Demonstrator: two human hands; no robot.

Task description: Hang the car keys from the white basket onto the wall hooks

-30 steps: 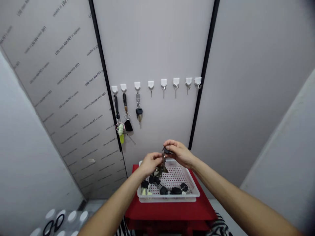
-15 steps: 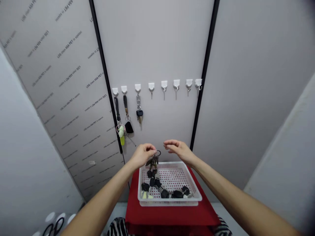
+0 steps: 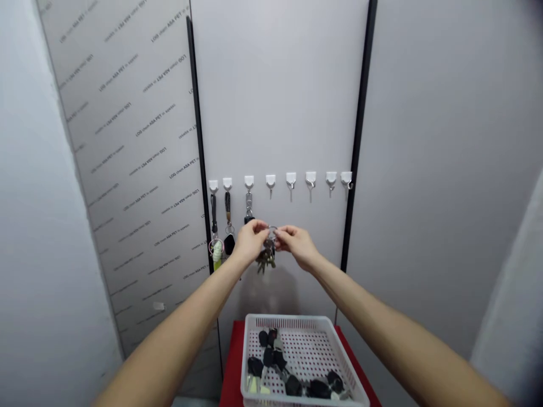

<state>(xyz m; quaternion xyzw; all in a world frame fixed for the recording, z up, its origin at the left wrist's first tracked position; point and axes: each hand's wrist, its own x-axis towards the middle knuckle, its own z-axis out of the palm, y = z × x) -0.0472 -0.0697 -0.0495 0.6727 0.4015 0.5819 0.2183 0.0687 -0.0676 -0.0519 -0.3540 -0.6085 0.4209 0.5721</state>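
A bunch of keys (image 3: 266,258) on a metal ring hangs between my two hands, in front of the wall and below the row of hooks. My left hand (image 3: 251,240) pinches the left side of the ring. On its right side, the fingertips of my right hand (image 3: 296,242) are closed on the same ring. Just above is a bare white hook (image 3: 270,182). Beneath my hands stands a white perforated basket (image 3: 288,322), with several black-headed keys (image 3: 292,385) lying in it.
Several more white hooks (image 3: 311,180) run along the wall to the right. At the left, hooks carry a dark strap (image 3: 214,213), a keyring with a black tag (image 3: 229,243) and a metal key clip (image 3: 249,202). A red surface (image 3: 231,362) supports the basket.
My left hand has lifted the bunch of keys up from above the basket. My right hand, apart from it before, now grips the ring too. The view has tilted upward.
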